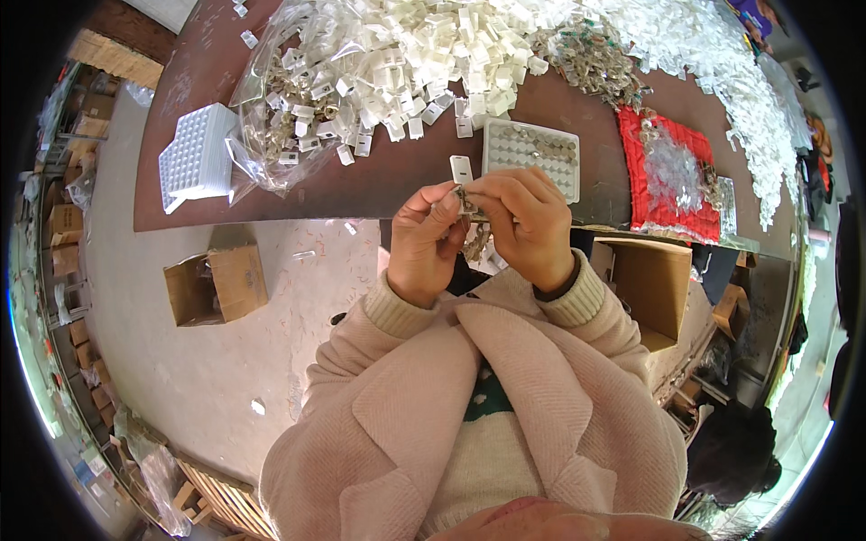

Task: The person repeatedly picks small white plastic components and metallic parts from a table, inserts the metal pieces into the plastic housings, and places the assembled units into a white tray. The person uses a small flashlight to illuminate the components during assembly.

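At the table's near edge my left hand (426, 239) and my right hand (530, 221) meet with their fingertips pinched together. Between them is a small metal-and-green part (464, 200), mostly covered by the fingers. A white plastic casing (461, 169) with a dark slot shows just beyond the fingertips; whether it is held or lies on the table I cannot tell. Brownish metal pieces (478, 243) show below the fingers, between the two palms. Beside my right hand lies a white tray (575, 185) with rows of pockets, several holding small round metallic pieces.
On the brown table (361, 189) are a heap of white casings (433, 68), tangled metal parts (591, 63), clear plastic pieces (704, 72), a red cloth (638, 171) and stacked white trays (198, 153). Cardboard boxes (239, 281) stand below on both sides.
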Demonstrator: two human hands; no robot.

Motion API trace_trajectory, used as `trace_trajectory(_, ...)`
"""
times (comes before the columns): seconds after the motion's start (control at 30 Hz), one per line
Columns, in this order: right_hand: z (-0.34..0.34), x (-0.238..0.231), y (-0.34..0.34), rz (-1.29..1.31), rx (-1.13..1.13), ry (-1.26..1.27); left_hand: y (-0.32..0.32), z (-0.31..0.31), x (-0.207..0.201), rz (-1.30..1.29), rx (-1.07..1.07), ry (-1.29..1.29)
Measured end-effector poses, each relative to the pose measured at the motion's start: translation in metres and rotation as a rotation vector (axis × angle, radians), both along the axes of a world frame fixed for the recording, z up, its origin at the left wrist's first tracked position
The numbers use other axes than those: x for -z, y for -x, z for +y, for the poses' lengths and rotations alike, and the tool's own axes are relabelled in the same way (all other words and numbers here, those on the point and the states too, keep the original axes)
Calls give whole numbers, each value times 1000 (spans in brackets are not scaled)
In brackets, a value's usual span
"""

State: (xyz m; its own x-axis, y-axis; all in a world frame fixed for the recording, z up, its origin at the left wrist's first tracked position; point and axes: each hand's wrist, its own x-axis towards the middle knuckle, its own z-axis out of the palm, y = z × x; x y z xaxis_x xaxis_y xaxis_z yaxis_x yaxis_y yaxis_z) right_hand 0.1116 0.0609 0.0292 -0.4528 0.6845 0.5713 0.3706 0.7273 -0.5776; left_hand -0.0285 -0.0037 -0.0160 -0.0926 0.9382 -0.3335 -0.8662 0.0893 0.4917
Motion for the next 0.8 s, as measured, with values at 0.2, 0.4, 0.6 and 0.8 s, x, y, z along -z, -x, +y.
trace_trajectory(0.2,-9,1,-5,17,-41,-70,2,-1,7,-41,30,-100)
trace_trajectory(0.4,-3,2,-6,412,-24,808,0,-4,3,-161,105,-141)
trace_trajectory(0.6,0,10,-4,635,-120,984,-3,-2,5,-160,148,-147)
trace_trajectory(0.8,1,15,-12,499,-347,428,-7,-3,5,-156,66,-26)
